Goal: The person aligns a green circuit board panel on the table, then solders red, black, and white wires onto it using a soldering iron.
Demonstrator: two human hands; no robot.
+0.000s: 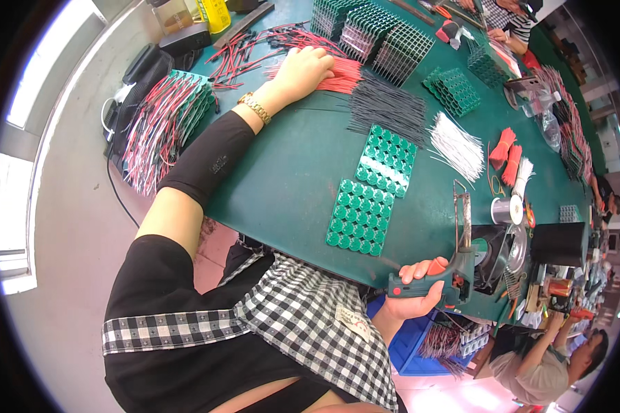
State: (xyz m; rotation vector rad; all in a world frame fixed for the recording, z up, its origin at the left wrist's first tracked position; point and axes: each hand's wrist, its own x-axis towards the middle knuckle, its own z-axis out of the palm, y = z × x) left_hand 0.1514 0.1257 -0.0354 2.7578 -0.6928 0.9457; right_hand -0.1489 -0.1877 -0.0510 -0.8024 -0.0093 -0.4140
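Note:
My left hand (302, 71) reaches to the far side of the green table, its curled fingers pressed onto a bundle of red wires (343, 76). How many wires the fingers pinch is hidden. At the table's front edge my right hand (419, 288) is wrapped round the grip of a dark green soldering gun (457, 279) with an orange trigger, whose metal front end stands upward. Between the hands lie two green circuit board panels, a nearer one (360, 217) and a farther one (387, 161), end to end. Black wires (387, 109) are spread beside the red ones.
White wires (457, 147) lie right of the boards. Beyond stand stacked green board panels (401, 51). A solder spool (506, 210) is near the gun. Wired boards (170, 131) hang over the table's left edge; a blue bin (410, 351) is below right. Another person (544, 368) works at right.

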